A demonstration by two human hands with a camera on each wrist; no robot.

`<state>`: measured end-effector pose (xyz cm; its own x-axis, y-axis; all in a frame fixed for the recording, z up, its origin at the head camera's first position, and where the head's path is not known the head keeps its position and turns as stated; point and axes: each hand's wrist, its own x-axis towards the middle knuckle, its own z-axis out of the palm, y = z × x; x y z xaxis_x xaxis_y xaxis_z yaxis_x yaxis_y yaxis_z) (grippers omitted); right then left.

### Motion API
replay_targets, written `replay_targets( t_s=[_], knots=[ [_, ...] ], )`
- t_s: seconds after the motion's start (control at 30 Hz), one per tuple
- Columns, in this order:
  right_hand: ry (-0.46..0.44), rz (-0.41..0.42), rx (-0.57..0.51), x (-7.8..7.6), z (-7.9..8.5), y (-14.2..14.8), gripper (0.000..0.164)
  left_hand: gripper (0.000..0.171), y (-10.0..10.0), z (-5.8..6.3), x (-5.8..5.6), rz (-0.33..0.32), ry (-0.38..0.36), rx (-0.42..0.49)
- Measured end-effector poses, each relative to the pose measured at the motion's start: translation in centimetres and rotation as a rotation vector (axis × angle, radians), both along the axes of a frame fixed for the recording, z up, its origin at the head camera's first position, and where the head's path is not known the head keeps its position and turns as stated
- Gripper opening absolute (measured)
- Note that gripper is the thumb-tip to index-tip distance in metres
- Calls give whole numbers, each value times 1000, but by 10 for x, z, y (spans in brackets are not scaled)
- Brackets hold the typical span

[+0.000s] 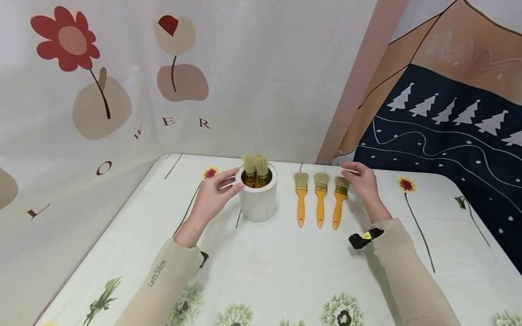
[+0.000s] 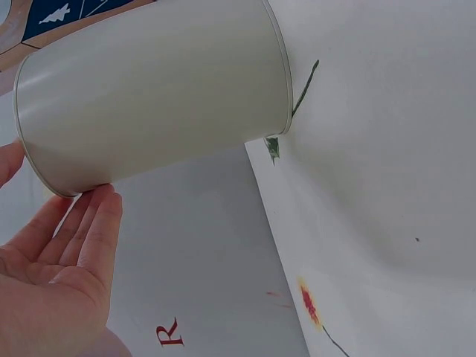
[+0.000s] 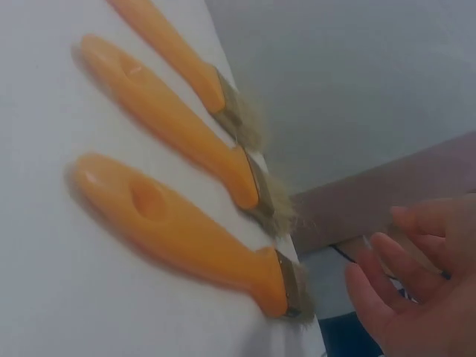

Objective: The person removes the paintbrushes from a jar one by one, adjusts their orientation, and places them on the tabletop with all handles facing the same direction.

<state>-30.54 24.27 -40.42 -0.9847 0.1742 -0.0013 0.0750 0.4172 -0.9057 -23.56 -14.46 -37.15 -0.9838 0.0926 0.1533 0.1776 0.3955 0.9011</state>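
Observation:
A white cylindrical can (image 1: 258, 206) stands upright on the table, bristle ends of paintbrushes (image 1: 255, 164) poking out of its top. How many are inside I cannot tell. My left hand (image 1: 213, 192) is at the can's left side, fingertips touching near its rim, fingers fairly straight. In the left wrist view the can (image 2: 156, 97) fills the upper part, above my left hand (image 2: 63, 275). Three orange-handled paintbrushes lie in a row: left (image 1: 301, 199), middle (image 1: 321, 199) and right (image 1: 340, 201). Beside the right brush's bristles hovers my right hand (image 1: 364, 181), loosely bent and holding nothing.
A white flower-printed cloth (image 1: 281, 267) covers the table. Behind it hangs a pale printed curtain (image 1: 265, 81), with a dark tree-patterned cloth (image 1: 448, 136) at the right. Black wrist straps (image 1: 364, 238) sit at the sleeves.

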Motion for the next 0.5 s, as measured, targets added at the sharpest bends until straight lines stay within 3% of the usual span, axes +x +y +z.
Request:
replay_targets(
  t_s=[0.5],
  knots=[
    [-1,88,-18,6,4,-21,36,51,0,-2,-1,-4,2,16]
  ],
)
